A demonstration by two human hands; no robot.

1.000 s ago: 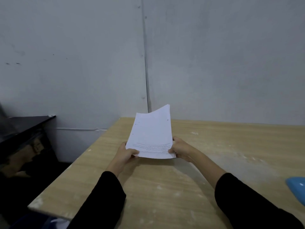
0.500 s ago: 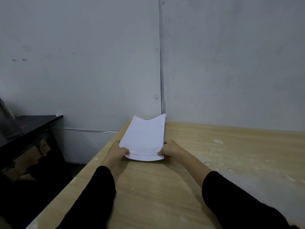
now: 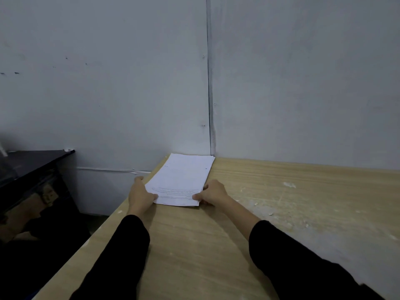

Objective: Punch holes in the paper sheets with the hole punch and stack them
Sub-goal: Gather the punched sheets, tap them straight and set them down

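A stack of white paper sheets (image 3: pixel 183 177) lies flat at the far left corner of the wooden table (image 3: pixel 281 213), its far edge against the wall. Small punched holes show near its far end. My left hand (image 3: pixel 139 197) holds the near left corner, thumb on top. On the other side my right hand (image 3: pixel 213 193) pinches the near right corner. The hole punch is not in view.
The table's left edge (image 3: pixel 104 226) runs close beside my left hand, with a drop to the floor. A dark cabinet (image 3: pixel 32 169) stands at the left. The grey wall (image 3: pixel 281 83) closes off the table's far side. White specks (image 3: pixel 289 184) dot the tabletop at right.
Both hands carried the sheets, first raised and curled, forward and left and lowered them flat into the table's far corner. The blue object at the right edge has left the view.
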